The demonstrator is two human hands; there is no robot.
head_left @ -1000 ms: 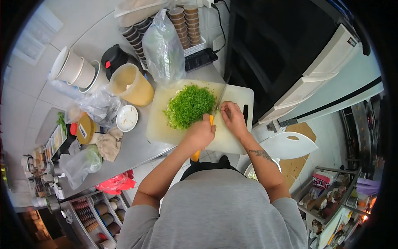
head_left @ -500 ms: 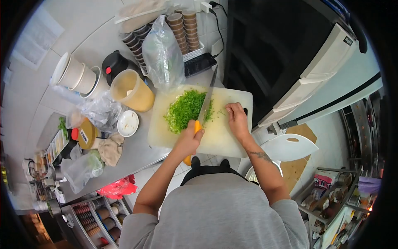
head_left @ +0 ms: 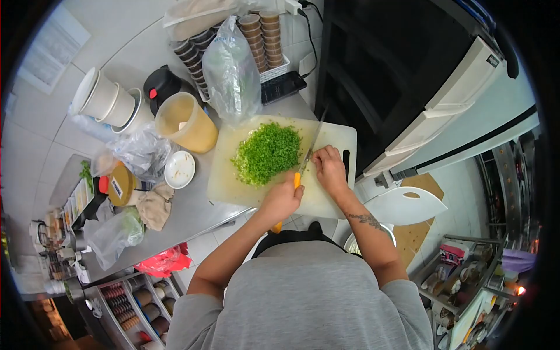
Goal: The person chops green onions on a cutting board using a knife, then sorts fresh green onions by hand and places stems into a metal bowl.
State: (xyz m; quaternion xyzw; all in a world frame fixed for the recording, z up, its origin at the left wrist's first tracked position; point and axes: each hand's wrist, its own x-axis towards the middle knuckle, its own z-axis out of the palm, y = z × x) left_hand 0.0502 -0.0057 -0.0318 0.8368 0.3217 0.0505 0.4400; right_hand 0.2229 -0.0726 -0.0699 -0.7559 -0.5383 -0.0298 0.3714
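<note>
My left hand [head_left: 283,197] is wrapped around the orange handle of a large knife [head_left: 315,137]. The blade stands on edge over the board, right of a heap of finely chopped green onion [head_left: 269,153]. Beside the blade is my right hand [head_left: 330,168], its fingers curled down on the board with the tips close to the steel. What lies under those fingertips, if anything, is hidden. Beneath it all is a pale cutting board [head_left: 233,195] with a black-rimmed handle slot at its right end.
Behind the board stand a plastic bag [head_left: 230,76], a phone [head_left: 283,87] and stacked sauce cups [head_left: 271,41]. A plastic jug [head_left: 201,134] and a small white dish [head_left: 179,170] border its left side. A dark fridge [head_left: 373,76] rises at the right.
The knife has moved right, away from the green heap, toward my right hand. My right hand's fingers have shifted slightly left, closer to the blade.
</note>
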